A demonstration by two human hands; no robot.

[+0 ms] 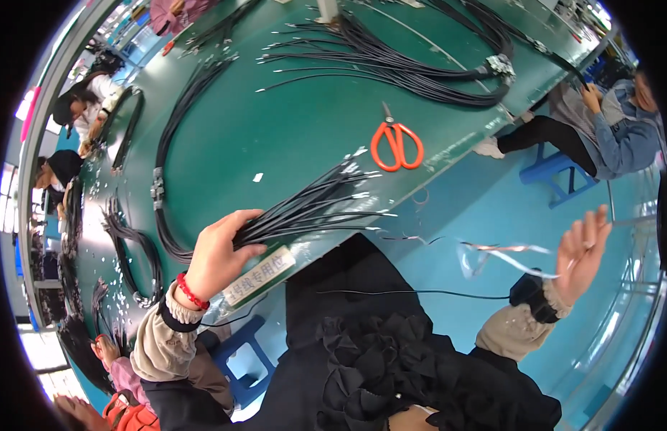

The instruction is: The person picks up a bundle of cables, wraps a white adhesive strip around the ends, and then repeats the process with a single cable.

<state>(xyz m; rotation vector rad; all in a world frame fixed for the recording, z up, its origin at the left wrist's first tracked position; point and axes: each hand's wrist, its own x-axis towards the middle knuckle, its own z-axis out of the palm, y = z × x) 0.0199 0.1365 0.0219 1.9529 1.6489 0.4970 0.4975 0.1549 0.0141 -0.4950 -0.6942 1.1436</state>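
Note:
My left hand [222, 248] is wrapped round a bundle of black cables [297, 212] at the near edge of the green table. The cables' thin, pale-tipped ends fan out to the right, and the rest of the bundle curves away behind the hand to the far left. Off the table's right side, my right hand [581, 251] is raised, its fingers closed on a thin, clear-and-white plastic strip [519, 267]. The strip dangles leftward and is blurred. Orange-handled scissors [398, 147] lie on the table beyond the cable ends, blades pointing away.
Another large bundle of black cables [420, 72] lies farther back. A label [262, 276] is stuck to the near table edge [319, 255]. Blue stools [552, 176] stand on the floor. Seated people work along the left and at the right. A thin black cord [420, 292] runs across my front.

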